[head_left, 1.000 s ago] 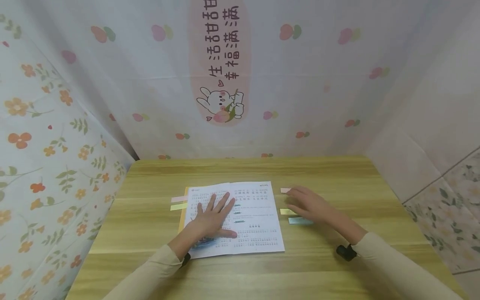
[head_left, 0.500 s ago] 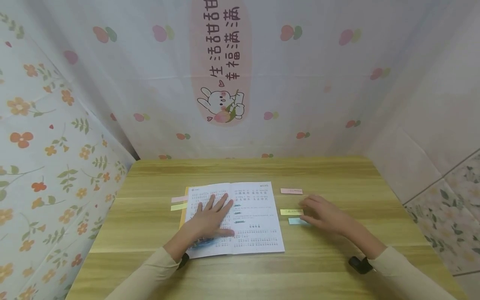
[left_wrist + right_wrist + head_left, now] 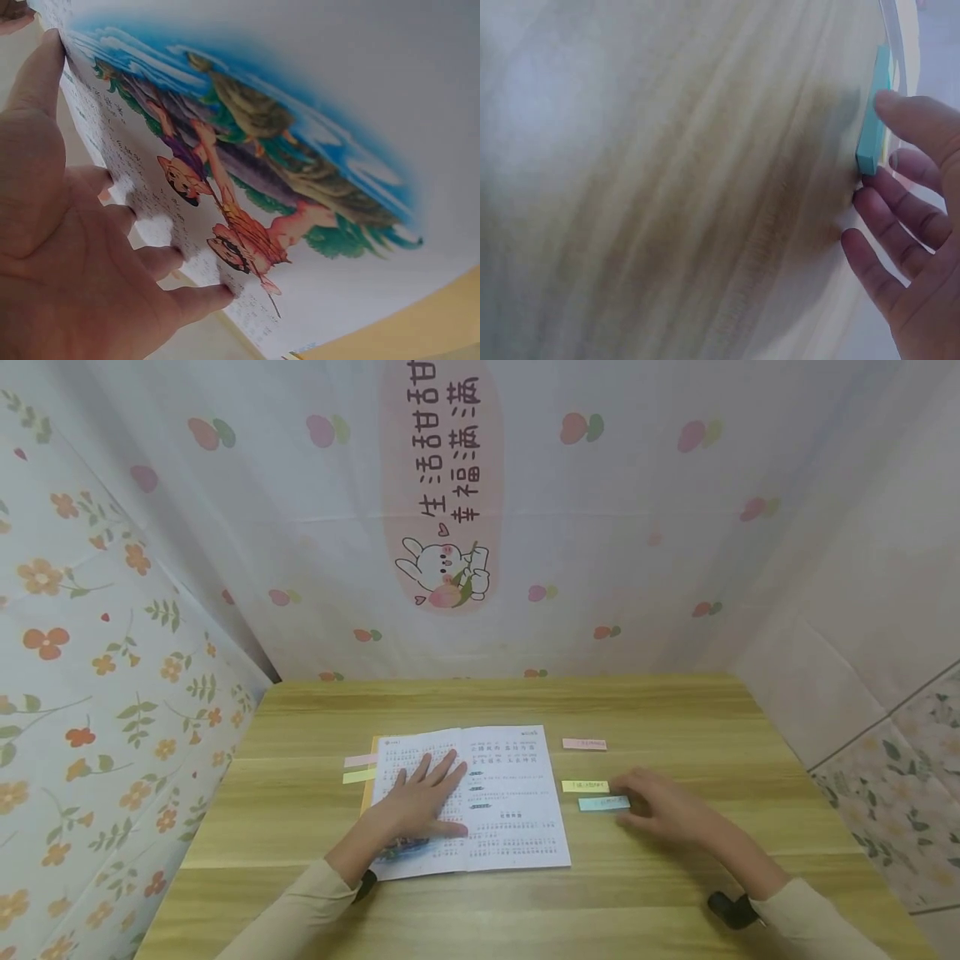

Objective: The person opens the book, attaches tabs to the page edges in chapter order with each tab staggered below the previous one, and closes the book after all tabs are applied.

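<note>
An open booklet (image 3: pixel 495 802) with printed text lies at the middle of the wooden table (image 3: pixel 315 718). My left hand (image 3: pixel 420 800) presses flat on its left page, fingers spread; the left wrist view shows the palm (image 3: pixel 67 247) against a page with a colourful drawing (image 3: pixel 247 180). To the right of the booklet lie a pink sticky pad (image 3: pixel 584 744), a yellow one (image 3: pixel 585 786) and a blue one (image 3: pixel 603 803). My right hand (image 3: pixel 660 808) rests at the blue pad's right end. In the right wrist view its thumb (image 3: pixel 922 124) and a fingertip touch the blue pad (image 3: pixel 872 112).
A pink tab (image 3: pixel 360 761) and a yellow-green tab (image 3: pixel 358 775) stick out past the booklet's left edge. Printed cloth walls close the table in at the left, back and right. Bare wood runs along the front and far right.
My right hand has drawn back from the pink pad toward me, past the yellow one, and now sits at the blue pad. The left hand stays on the page.
</note>
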The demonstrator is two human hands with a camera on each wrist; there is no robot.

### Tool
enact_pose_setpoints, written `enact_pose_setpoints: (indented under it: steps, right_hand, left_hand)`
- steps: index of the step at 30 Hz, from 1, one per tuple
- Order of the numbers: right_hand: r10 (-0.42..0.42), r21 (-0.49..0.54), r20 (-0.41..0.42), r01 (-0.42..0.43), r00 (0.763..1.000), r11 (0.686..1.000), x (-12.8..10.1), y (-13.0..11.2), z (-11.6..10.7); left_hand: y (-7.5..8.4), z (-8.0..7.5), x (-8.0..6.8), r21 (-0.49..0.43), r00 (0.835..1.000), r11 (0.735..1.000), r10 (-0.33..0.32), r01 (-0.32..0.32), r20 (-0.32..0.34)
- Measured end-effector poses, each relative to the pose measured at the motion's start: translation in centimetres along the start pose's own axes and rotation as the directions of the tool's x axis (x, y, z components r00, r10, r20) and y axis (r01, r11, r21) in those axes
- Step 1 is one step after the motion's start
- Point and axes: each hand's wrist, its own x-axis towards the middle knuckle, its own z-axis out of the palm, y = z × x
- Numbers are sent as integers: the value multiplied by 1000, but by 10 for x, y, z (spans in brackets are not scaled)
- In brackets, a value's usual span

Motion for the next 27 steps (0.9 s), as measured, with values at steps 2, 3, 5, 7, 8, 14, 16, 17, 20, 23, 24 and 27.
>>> enact_pose_setpoints:
  steps: [2, 3, 5, 7, 8, 14, 16, 17, 20, 23, 24, 27]
  right_hand:
    - [5, -2, 3, -5, 1000, 1000, -2, 0, 1]
    - [8, -3, 6, -8, 1000, 1000, -2, 0, 1]
    - [14, -9, 12, -14, 1000, 1000, -2, 0, 2]
    - [19, -10, 16, -19, 1000, 1000, -2, 0, 3]
    - [17, -5, 16, -17, 1000, 1000, -1, 1, 4]
    - [10, 34, 18, -11, 1000, 999, 3, 0, 6]
    - [8, 42, 18, -9, 1000, 999, 4, -1, 6]
    - [5, 45, 18, -6, 1000, 999, 4, -2, 6]
    - [8, 47, 21, -9, 1000, 999, 4, -3, 6]
    - [9, 45, 19, -10, 1000, 999, 3, -3, 6]
    - [11, 45, 18, -11, 1000, 999, 3, -3, 7]
    - [16, 30, 15, -17, 1000, 999, 4, -3, 7]
  left_hand:
    - [0, 0, 0, -2, 1000, 1000, 4, -4, -2]
    - [0, 0, 0, -5, 1000, 1000, 5, -5, -3]
    - [0, 0, -1, -9, 1000, 1000, 6, -6, -4]
    - [-1, 1, -1, -4, 1000, 1000, 4, -4, -3]
    - [-1, 1, -1, -5, 1000, 1000, 3, -3, -3]
    - [-3, 1, 1, 1, 1000, 1000, 2, -2, -2]
    - [-3, 2, 2, 5, 1000, 1000, 3, -3, -4]
    - [-3, 2, 2, 6, 1000, 1000, 4, -4, -4]
    - [-3, 1, 2, 4, 1000, 1000, 4, -4, -5]
    - [-2, 1, 2, -5, 1000, 1000, 3, -3, -6]
    - [-2, 0, 2, -8, 1000, 1000, 1, -1, -6]
    - [0, -1, 1, -17, 1000, 1000, 1, -1, -11]
